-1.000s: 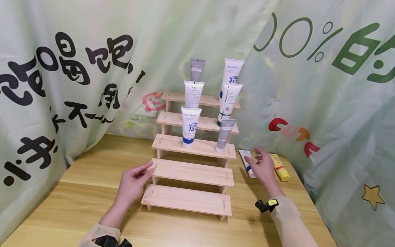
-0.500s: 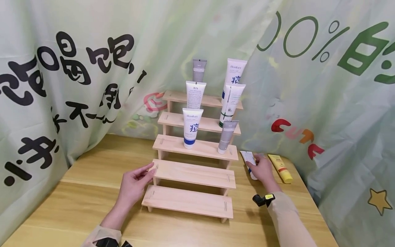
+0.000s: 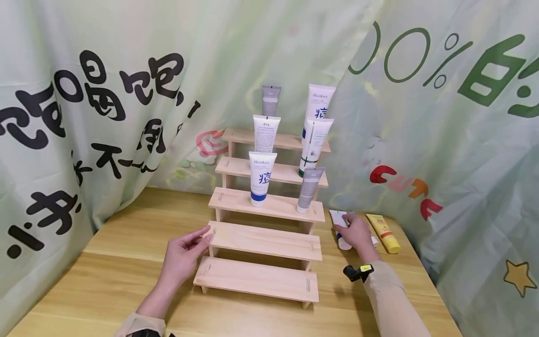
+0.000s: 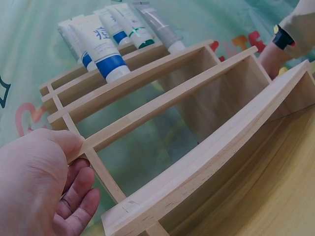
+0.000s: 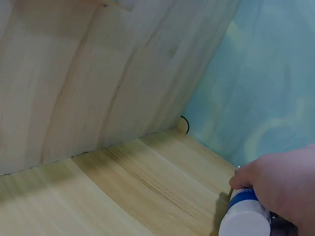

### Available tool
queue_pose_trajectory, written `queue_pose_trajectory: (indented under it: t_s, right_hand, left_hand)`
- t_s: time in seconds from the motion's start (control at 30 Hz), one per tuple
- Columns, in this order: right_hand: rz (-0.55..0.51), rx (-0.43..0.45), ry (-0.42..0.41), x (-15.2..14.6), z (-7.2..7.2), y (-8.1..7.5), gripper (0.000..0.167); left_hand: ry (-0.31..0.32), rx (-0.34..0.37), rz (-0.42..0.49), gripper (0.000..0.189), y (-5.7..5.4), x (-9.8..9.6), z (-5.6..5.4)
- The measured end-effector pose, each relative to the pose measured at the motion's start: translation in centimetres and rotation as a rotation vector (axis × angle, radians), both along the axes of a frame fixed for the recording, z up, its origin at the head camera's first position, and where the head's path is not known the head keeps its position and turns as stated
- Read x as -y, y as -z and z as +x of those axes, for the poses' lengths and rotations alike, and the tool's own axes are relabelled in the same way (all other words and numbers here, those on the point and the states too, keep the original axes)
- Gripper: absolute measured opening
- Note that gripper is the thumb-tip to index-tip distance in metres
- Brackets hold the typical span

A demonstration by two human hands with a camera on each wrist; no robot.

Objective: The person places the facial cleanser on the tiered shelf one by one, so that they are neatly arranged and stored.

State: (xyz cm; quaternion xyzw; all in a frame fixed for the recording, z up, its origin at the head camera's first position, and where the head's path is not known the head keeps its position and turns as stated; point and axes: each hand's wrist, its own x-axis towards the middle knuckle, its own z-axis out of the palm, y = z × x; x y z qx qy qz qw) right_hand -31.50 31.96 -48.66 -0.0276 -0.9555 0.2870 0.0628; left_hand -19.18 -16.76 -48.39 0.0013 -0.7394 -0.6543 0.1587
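Observation:
My left hand point(image 3: 184, 256) pinches the left end of the second step from the bottom of a light wooden stepped rack point(image 3: 261, 239); thumb and forefinger press that corner in the left wrist view. To the right of the rack, my right hand point(image 3: 358, 235) grips a white tube with a blue band point(image 3: 340, 229) lying on the table. Its thumb lies across the tube beside the blue band point(image 5: 244, 195), above the white cap; the other fingers are mostly hidden. Part of another tube, with a white cap point(image 3: 374, 240), shows from under that hand.
On the rack's upper three steps stand several tubes, among them a blue-banded one point(image 3: 261, 180), a grey one point(image 3: 310, 189) and a green-banded one point(image 3: 316, 145). A yellow tube point(image 3: 383, 233) lies at the right. A printed curtain point(image 3: 160, 117) hangs behind the table.
My right hand has come down from above the tubes onto the white and blue one, its thumb now over it. The left hand keeps its pinch on the rack; the head view shifted slightly.

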Motion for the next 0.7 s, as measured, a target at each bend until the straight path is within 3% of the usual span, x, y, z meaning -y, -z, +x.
queue_pose_trajectory:
  t_s: [0.37, 0.5, 0.7]
  right_hand:
    - [-0.072, -0.053, 0.084, 0.6, 1.0, -0.7, 0.063]
    - [-0.108, -0.131, 0.110, 0.7, 1.6, -1.9, 0.063]
    - [-0.243, -0.220, 0.185, 1.3, 3.1, -4.6, 0.063]
  left_hand:
    - [-0.005, 0.004, -0.029, 0.031, 0.4, 0.3, -0.2]
    - [0.004, -0.001, -0.019, 0.031, 0.3, 0.2, -0.3]
    - [0.006, 0.013, -0.018, 0.031, 0.2, 0.2, -0.2]
